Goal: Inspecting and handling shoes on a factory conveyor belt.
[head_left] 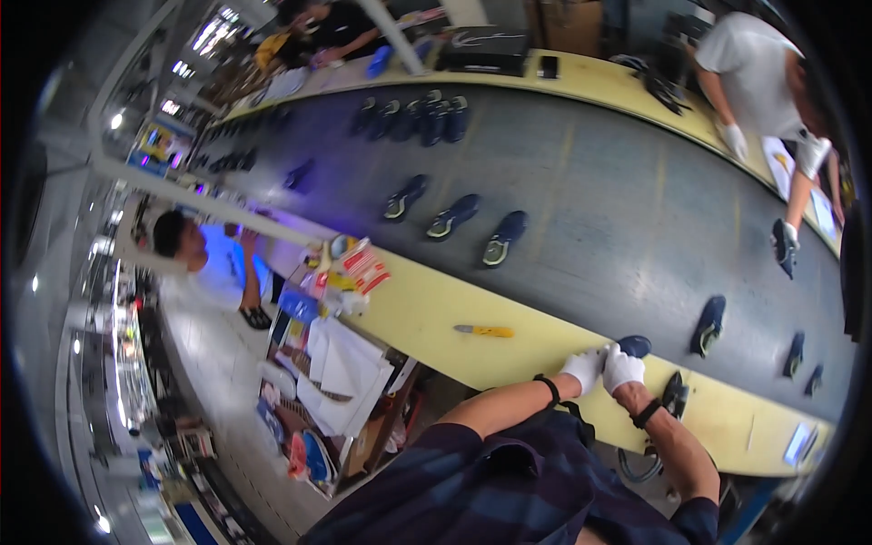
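Both my hands, in white gloves, are close together over the yellow ledge [545, 377]. A dark navy shoe [636, 345] shows just beyond them, its nearer part hidden by the gloves. My right hand [623, 369] is closed on the shoe. Beside it, my left hand [584, 367] is closed too, against the shoe's hidden side; its fingertips are hard to see. Another dark shoe [674, 394] stands on the ledge, right of my right wrist. A yellow-handled knife [483, 331] lies on the ledge, left of my left hand.
A grey conveyor belt [618, 218] beyond the ledge carries several navy shoes [505, 238]. Across it, a gloved co-worker [758, 82] holds a shoe [784, 247]. Another person [209, 259] sits at the left. Bags and papers [341, 372] crowd a side cart; a phone [799, 445] lies far right.
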Available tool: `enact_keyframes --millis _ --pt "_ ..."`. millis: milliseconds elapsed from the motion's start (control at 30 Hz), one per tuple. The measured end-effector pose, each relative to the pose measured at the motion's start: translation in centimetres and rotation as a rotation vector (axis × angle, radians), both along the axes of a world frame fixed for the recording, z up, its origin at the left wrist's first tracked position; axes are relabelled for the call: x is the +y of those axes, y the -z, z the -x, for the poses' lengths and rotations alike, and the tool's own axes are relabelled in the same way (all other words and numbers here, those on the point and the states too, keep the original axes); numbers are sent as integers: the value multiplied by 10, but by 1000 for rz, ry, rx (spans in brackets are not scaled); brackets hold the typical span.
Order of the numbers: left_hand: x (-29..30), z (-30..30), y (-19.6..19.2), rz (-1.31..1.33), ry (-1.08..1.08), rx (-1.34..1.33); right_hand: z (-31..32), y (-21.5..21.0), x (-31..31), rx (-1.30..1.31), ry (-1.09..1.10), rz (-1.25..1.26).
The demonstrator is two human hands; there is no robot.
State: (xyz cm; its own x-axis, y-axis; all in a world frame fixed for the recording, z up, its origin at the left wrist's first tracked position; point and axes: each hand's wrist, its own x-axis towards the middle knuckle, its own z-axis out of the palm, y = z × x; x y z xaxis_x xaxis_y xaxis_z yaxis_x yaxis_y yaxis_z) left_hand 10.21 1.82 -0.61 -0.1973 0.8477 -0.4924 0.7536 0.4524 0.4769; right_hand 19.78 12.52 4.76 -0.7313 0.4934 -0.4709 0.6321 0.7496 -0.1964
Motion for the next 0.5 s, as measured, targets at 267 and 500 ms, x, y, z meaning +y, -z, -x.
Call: enact_keyframes --millis 267,500 --pt "-6 5 3 54 -85 -29 21 -10 7 -58 -222 -22" --pt "10 11 1 4 -115 -238 -9 -7 28 68 118 248"
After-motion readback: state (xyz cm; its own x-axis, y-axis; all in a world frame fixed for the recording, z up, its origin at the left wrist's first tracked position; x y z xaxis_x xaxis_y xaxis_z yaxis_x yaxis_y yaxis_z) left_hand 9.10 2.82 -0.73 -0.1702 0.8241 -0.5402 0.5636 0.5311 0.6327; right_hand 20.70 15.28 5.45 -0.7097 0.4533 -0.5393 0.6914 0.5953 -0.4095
